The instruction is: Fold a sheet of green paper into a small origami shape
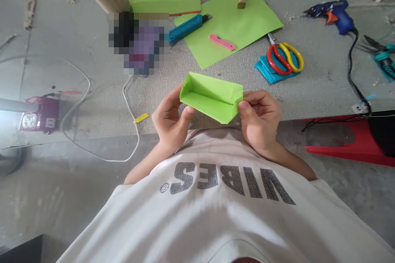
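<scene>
A piece of light green paper [212, 96], folded into an open, box-like shape with raised sides, is held up near the table's front edge. My left hand [173, 121] grips its left end, the thumb at the lower corner. At the right end my right hand [261, 119] pinches the paper between thumb and fingers. Beyond it, a flat green sheet [203, 51] lies on the table with a pink folding knife [222, 42] on top. A blue cutter [187, 28] rests across the sheet's left edge.
Scissors [279, 63] with red and yellow handles lie on a blue folded packet [268, 74]. Further right are a blue glue gun [341, 16] and pliers [382, 55]. A white cable [135, 127] loops over the front edge at left, near a purple-red device [46, 113].
</scene>
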### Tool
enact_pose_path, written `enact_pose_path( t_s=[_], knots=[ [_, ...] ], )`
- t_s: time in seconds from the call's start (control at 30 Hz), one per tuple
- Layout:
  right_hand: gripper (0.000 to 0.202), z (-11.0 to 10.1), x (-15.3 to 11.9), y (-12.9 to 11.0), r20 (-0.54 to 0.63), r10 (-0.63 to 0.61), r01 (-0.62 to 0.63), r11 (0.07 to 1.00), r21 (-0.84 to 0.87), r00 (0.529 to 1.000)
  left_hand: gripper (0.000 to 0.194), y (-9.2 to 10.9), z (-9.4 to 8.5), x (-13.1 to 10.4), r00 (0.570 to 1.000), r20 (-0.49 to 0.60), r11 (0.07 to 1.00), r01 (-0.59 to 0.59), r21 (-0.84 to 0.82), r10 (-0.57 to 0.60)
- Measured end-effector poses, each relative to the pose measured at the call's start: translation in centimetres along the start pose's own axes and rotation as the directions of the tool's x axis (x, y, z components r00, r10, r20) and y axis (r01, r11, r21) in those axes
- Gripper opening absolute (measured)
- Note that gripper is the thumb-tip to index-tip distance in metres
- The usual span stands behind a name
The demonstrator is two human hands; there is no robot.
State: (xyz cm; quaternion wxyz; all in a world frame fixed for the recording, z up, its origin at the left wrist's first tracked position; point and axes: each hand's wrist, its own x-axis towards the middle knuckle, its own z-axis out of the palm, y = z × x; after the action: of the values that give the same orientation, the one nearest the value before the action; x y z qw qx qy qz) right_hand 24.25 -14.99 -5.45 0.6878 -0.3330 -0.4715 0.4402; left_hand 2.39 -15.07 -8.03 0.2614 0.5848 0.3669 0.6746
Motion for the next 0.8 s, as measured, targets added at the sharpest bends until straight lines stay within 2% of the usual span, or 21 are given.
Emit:
enact_pose_path(
  t_s=[0.13,0.27,0.47,0.67,0.8],
  knots=[
    [0.023,0.0,-0.11,0.28,-0.025,0.054,-0.054,0.998,0.016,0.998,0.045,-0.03,0.54,-0.26,0.998,-0.035,0.999,-0.042,0.017,0.043],
    [0.027,-0.22,-0.05,0.3,-0.02,0.133,-0.132,0.99,0.045,0.991,0.03,0.22,0.95,-0.08,0.988,-0.119,0.995,-0.096,0.019,0.098],
    [0.037,-0.74,0.4,-0.02,0.024,0.302,-0.303,0.95,0.075,0.953,0.014,0.32,0.74,0.1,0.978,-0.171,0.991,-0.128,-0.046,0.118],
    [0.029,-0.66,0.47,-0.26,0.078,0.319,-0.327,0.934,0.143,0.945,0.028,-0.27,0.81,0.12,0.962,-0.256,0.992,-0.113,-0.058,0.095],
    [0.033,-0.46,0.37,-0.28,0.108,0.33,-0.343,0.929,0.142,0.938,0.036,-0.53,1.04,0.16,0.941,-0.328,0.994,-0.103,-0.039,0.084]
  ],
)
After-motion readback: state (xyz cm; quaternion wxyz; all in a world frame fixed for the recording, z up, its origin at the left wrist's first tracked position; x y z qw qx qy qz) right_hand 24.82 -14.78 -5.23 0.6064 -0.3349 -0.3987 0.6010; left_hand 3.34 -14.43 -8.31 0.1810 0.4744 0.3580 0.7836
